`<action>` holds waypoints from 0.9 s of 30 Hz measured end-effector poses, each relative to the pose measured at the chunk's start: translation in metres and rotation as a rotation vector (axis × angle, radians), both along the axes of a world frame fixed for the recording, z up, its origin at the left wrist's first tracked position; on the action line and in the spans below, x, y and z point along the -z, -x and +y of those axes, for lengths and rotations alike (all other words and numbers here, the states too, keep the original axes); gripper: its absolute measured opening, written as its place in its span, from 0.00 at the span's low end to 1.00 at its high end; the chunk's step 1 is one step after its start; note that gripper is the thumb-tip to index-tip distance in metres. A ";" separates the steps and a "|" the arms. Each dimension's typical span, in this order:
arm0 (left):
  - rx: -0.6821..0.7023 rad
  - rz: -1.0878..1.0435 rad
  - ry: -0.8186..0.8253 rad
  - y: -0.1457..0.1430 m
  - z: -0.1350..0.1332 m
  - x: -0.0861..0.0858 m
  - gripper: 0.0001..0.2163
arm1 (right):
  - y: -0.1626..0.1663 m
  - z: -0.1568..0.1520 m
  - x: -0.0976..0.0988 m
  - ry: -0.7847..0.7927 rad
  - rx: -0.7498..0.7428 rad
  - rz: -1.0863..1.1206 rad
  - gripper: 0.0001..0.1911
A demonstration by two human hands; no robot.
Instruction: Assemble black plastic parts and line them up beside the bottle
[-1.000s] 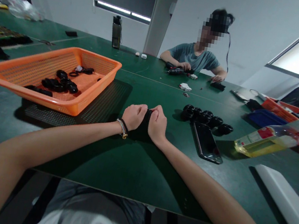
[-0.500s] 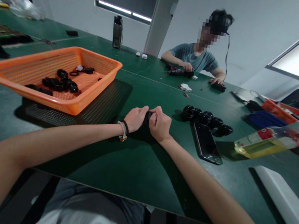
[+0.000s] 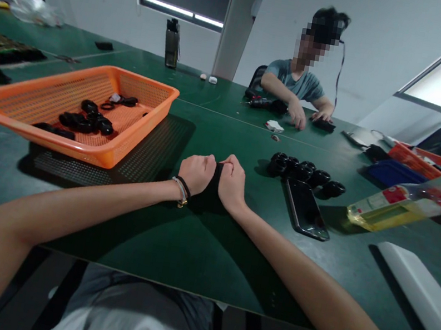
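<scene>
My left hand (image 3: 197,174) and my right hand (image 3: 232,183) are both closed, knuckles up, above the green table. They meet around a small black part (image 3: 217,172), mostly hidden by the fingers, so its kind is unclear. A bracelet and a dark band circle my left wrist. Left of my hands stands an orange plastic basket (image 3: 111,156) with several glossy black parts (image 3: 88,119) inside. To the right, several round black parts (image 3: 303,171) stand in a cluster beside a phone (image 3: 307,209).
A bottle of yellow liquid (image 3: 400,205) leans at the right, near a white oblong case (image 3: 419,294). Across the table (image 3: 189,250) a person (image 3: 295,84) sits by a power drill (image 3: 261,102). A dark drinking bottle (image 3: 172,44) stands at the back.
My hands have turned slightly around the black part, the knuckles now more upright. The person opposite has moved a hand off the drill toward the white piece on the table.
</scene>
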State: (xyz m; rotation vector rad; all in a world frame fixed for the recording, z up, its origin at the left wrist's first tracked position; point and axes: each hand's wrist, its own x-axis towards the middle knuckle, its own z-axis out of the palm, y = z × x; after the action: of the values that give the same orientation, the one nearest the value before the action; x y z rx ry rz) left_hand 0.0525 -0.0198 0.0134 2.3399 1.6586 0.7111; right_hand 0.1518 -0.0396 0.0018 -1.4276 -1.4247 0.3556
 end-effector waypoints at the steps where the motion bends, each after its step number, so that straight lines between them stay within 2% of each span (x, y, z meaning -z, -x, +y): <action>1: 0.014 0.028 -0.031 0.001 0.000 0.000 0.23 | 0.001 0.000 0.001 0.023 0.001 0.043 0.11; 6: 0.142 0.127 -0.216 0.007 0.003 -0.001 0.20 | 0.002 0.006 0.011 0.119 -0.008 0.241 0.12; 9: 0.171 0.127 -0.259 0.009 0.005 0.000 0.20 | 0.003 0.008 0.016 0.127 -0.011 0.289 0.12; 13: 0.162 0.065 -0.216 0.007 0.008 0.002 0.19 | 0.004 0.007 0.014 0.119 0.001 0.300 0.12; 18: 0.149 -0.138 -0.113 0.004 0.009 0.003 0.17 | -0.002 0.007 0.010 0.103 -0.042 0.286 0.13; 24: 0.186 -0.406 -0.028 0.005 0.017 0.007 0.11 | -0.017 0.014 0.014 0.130 -0.296 0.342 0.12; 27: 0.209 -0.540 -0.007 0.005 0.024 0.011 0.07 | -0.022 0.017 0.015 0.120 -0.372 0.247 0.14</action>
State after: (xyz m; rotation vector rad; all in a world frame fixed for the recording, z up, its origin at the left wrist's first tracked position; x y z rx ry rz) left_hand 0.0472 0.0040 0.0029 2.0313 1.1611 1.1698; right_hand 0.1736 -0.0227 -0.0136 -1.1596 -1.4784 0.8372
